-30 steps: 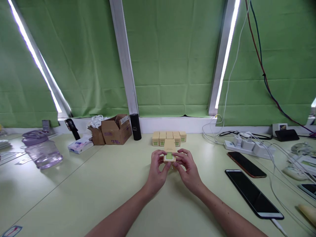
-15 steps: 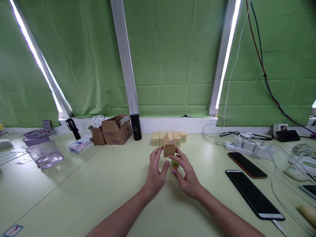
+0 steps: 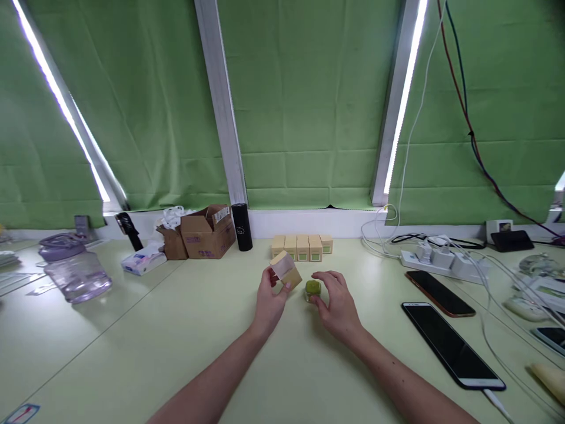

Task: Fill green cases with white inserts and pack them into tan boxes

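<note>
Near the middle of the table, my left hand (image 3: 270,303) grips a small tan cardboard box (image 3: 289,276) between thumb and fingers. The box is tilted, with its open flap and pale inside facing up and left. Just right of it, a small glass jar with a green lid (image 3: 313,288) stands on the table. My right hand (image 3: 336,303) is curved around the jar's right side, thumb near its base and fingers apart from the thumb. Behind them stands a group of several small tan boxes (image 3: 302,248) with green-edged labels.
On the pale table (image 3: 185,353), a brown carton (image 3: 208,235), a black cylinder (image 3: 242,227), a tissue pack (image 3: 143,259) and a purple-lidded jug (image 3: 75,268) stand at the left. Two phones (image 3: 452,344) (image 3: 440,292), a power strip (image 3: 445,263) and white cables lie at the right.
The small box has moved left and tilted over in my left hand. My right hand has come away from the box and is beside the jar, whose green lid is now in full view.
</note>
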`<state>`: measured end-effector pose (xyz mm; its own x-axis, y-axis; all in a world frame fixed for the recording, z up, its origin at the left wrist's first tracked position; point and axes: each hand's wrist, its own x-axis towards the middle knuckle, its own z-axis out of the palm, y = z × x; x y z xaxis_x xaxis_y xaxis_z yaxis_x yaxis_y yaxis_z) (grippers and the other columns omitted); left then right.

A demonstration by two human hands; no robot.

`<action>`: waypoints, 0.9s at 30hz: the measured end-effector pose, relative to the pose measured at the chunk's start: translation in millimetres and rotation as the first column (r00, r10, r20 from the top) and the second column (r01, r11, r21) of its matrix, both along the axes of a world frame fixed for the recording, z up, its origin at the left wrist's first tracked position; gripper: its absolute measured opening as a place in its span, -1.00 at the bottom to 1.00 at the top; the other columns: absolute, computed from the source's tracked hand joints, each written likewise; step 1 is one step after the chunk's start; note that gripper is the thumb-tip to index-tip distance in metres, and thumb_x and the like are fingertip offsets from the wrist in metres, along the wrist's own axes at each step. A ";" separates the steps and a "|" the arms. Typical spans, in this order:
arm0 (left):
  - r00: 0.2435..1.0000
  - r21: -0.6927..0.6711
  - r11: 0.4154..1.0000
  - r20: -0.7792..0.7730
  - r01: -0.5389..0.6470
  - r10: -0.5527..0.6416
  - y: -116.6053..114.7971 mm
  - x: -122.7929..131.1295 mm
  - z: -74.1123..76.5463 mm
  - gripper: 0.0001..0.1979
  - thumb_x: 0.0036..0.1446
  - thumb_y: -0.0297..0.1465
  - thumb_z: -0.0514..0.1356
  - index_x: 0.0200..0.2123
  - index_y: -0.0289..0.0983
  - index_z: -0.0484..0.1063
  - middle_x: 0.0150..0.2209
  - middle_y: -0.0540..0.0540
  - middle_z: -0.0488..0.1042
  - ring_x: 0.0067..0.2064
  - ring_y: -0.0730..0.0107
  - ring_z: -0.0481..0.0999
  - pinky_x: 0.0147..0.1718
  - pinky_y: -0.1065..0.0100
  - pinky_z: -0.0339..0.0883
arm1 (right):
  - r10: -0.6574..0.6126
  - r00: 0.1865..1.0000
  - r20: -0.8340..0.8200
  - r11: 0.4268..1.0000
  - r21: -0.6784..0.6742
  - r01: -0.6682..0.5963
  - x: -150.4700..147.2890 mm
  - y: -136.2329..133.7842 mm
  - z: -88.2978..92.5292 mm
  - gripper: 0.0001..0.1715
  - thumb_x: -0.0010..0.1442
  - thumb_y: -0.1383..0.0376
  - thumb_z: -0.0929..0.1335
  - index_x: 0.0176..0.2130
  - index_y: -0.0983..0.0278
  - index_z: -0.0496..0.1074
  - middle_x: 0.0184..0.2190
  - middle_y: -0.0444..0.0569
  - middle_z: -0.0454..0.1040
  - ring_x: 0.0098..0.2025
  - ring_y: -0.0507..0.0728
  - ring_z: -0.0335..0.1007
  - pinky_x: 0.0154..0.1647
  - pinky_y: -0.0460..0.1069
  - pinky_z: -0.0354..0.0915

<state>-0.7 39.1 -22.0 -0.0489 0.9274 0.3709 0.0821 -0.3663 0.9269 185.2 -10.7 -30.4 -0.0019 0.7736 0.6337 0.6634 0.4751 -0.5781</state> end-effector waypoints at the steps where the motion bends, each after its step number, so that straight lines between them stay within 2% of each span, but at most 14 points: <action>1: 0.999 -0.039 0.999 -0.024 -0.024 0.023 2.8 -1.4 -1.4 -0.48 0.02 -0.38 0.35 0.07 -0.26 0.34 0.07 -0.25 0.48 0.07 0.09 0.48 0.07 0.14 0.28 | -0.032 0.999 0.036 0.999 -0.036 0.034 1.9 2.5 -1.6 -0.46 0.15 0.44 0.36 0.12 0.18 0.40 0.09 0.06 0.52 0.21 0.36 0.26 0.16 0.28 0.38; 4: 0.996 -0.132 0.989 -0.066 -0.063 0.055 9.5 -5.1 -4.4 -0.46 -0.10 -0.50 0.34 0.02 -0.31 0.41 0.08 -0.29 0.48 0.04 0.03 0.50 0.00 0.15 0.34 | -0.078 0.990 0.117 0.988 -0.124 0.093 5.8 8.3 -6.8 -0.41 0.12 0.44 0.39 0.14 0.20 0.37 0.09 0.07 0.52 0.23 0.36 0.26 0.14 0.23 0.37; 9: 0.989 -0.145 0.988 -0.128 0.060 -0.078 9.0 -7.4 -3.2 -0.52 -0.20 -0.60 0.27 -0.10 -0.31 0.51 -0.07 -0.22 0.60 0.00 0.00 0.53 0.02 0.13 0.34 | -0.106 0.979 0.177 0.968 -0.205 0.142 10.2 12.7 -9.0 -0.52 0.16 0.46 0.37 0.07 0.18 0.40 -0.01 0.07 0.55 0.13 0.31 0.36 0.00 0.13 0.38; 15: 0.959 -0.118 0.974 -0.189 0.192 -0.212 -2.0 -0.5 -3.9 -0.38 -0.20 -0.64 0.24 0.03 -0.29 0.46 -0.03 -0.21 0.58 0.02 0.05 0.53 0.03 0.15 0.36 | -0.208 0.969 0.136 0.943 -0.236 0.236 22.1 17.6 -7.2 -0.54 0.17 0.47 0.35 0.04 0.14 0.40 -0.06 0.01 0.54 -0.01 0.22 0.47 -0.19 0.02 0.33; 19: 0.953 -0.064 0.974 -0.200 0.218 -0.227 -6.3 1.1 -7.4 -0.32 -0.15 -0.60 0.30 0.11 -0.22 0.33 0.03 -0.21 0.50 0.06 0.09 0.48 0.05 0.16 0.34 | -0.217 0.968 0.127 0.935 -0.257 0.243 28.0 22.3 -11.1 -0.59 0.17 0.45 0.37 0.00 0.14 0.42 -0.09 -0.01 0.56 -0.02 0.23 0.49 -0.20 0.00 0.30; 23: 0.971 0.102 0.973 -0.138 0.208 -0.193 -9.4 -0.9 -1.5 -0.56 0.03 -0.48 0.28 -0.01 -0.17 0.30 0.06 -0.17 0.41 0.11 0.14 0.45 0.12 0.15 0.31 | -0.209 0.966 0.152 0.928 -0.281 0.244 29.2 24.3 -12.9 -0.66 0.18 0.42 0.38 -0.04 0.15 0.41 -0.12 0.00 0.57 -0.05 0.23 0.49 -0.24 -0.01 0.27; 27: 0.963 0.223 0.953 -0.218 0.204 -0.155 -9.7 -1.2 4.0 -0.86 0.17 -0.39 0.23 -0.17 -0.20 0.45 0.03 -0.19 0.42 0.18 0.10 0.40 0.21 0.11 0.23 | -0.186 0.968 0.170 0.930 -0.288 0.230 29.4 25.1 -13.7 -0.72 0.20 0.39 0.37 -0.07 0.15 0.39 -0.13 0.00 0.56 -0.08 0.24 0.48 -0.26 -0.01 0.26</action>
<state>-2.0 29.4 -18.0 0.2063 0.7952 0.5701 0.1652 -0.6026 0.7807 214.6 14.4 -44.0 0.1096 0.9209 0.3742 0.8114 0.1346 -0.5688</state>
